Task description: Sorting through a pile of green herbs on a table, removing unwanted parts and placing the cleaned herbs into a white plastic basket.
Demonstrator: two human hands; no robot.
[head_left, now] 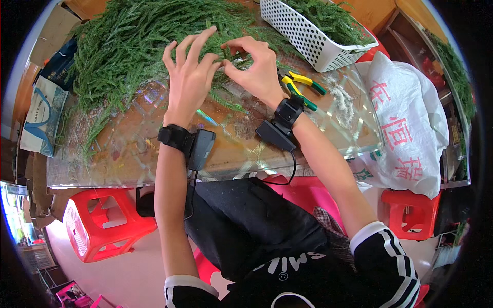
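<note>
Two bare hands meet over the far middle of the table [128,138], and I follow them from above. The left hand [191,69] is back upward, three of its fingers fanned wide and pointing far; its thumb and index finger come together toward the right hand's fingertips, and I cannot tell whether they pinch anything. The right hand [254,69] curls in from the right, thumb and index finger bent into a loop with a narrow gap at the tips. Greenery lies right behind those tips, so I cannot tell whether a piece is gripped.

The heap of green sprigs [133,51] covers the far left of the table and runs behind both hands, while a loose sprig [226,100] lies on the near side, below the right hand. To the far right I have a white perforated basket [318,59] with more greenery [328,20] inside. Just right of the right hand lie pliers [300,78] with yellow-and-green handles, spread apart, and near them a patch of white powder [343,105]. A white sack [421,97] leans at the table's right edge. Each wrist carries a black strapped device, and a red stool [82,231] stands on the near left.
</note>
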